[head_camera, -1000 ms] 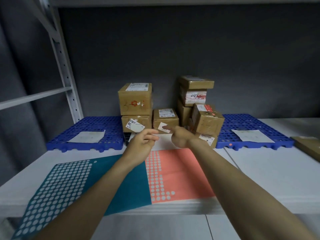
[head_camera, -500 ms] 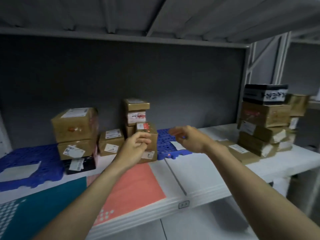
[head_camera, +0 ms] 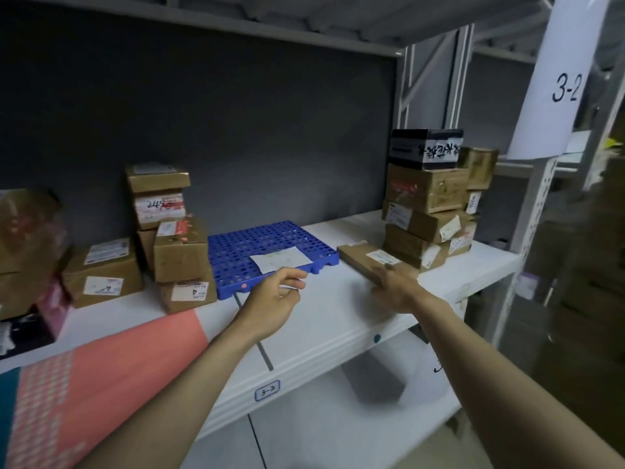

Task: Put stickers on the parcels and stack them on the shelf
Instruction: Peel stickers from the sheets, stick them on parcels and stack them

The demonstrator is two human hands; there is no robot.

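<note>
Since 0.5 s ago, our right hand [head_camera: 394, 287] reached, fingers straight, onto the flat parcel [head_camera: 367, 262] at 3 o'clock; our left hand [head_camera: 275, 297] pinches 1 sticker [head_camera: 293, 286], unapplied. Stacking remains.

Blue pallet [head_camera: 270, 245]; pink dotted sheet [head_camera: 111, 367].
</note>
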